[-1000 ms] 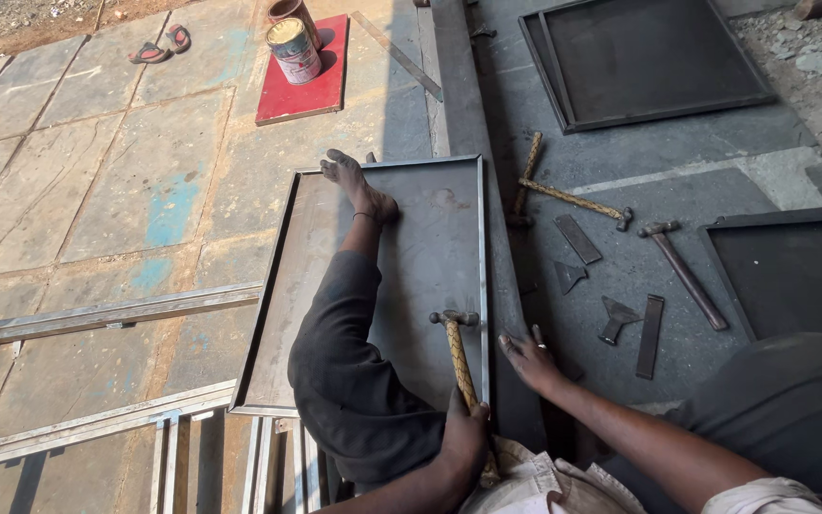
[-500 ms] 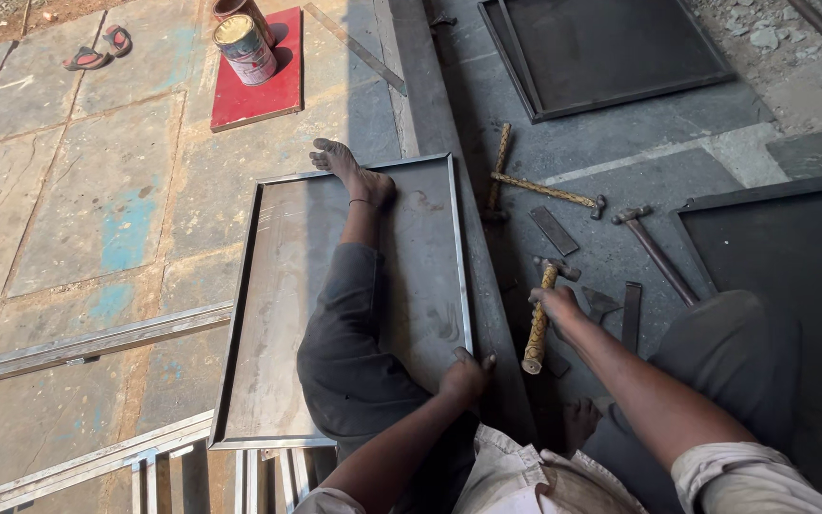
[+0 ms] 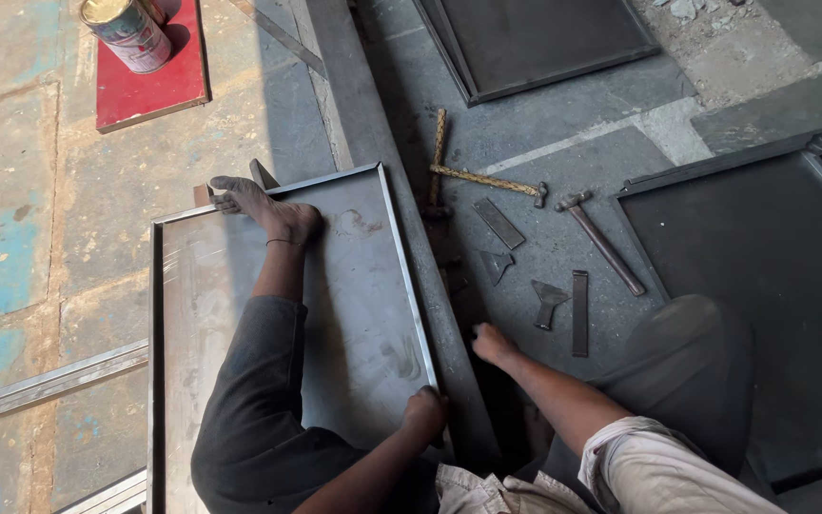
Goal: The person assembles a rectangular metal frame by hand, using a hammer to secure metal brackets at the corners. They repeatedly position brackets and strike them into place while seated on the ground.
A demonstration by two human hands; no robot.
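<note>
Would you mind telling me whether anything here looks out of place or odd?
Mostly the bare foot planted on the metal tray, pinning it. Hammers and small metal pieces lie scattered on the stone floor at mixed angles.

i sit on the stone-slab floor [image 3: 40, 238] of an open metal workshop, a fabrication yard by the look of it. framed steel sheet panels [image 3: 363, 286] lie flat around me, hammers [image 3: 601, 238] and small cut steel strips [image 3: 499, 223] are scattered on the ground, a paint tin [image 3: 130, 33] stands on a red board [image 3: 149, 81], and loose steel bars [image 3: 45, 385] lie nearby
</note>
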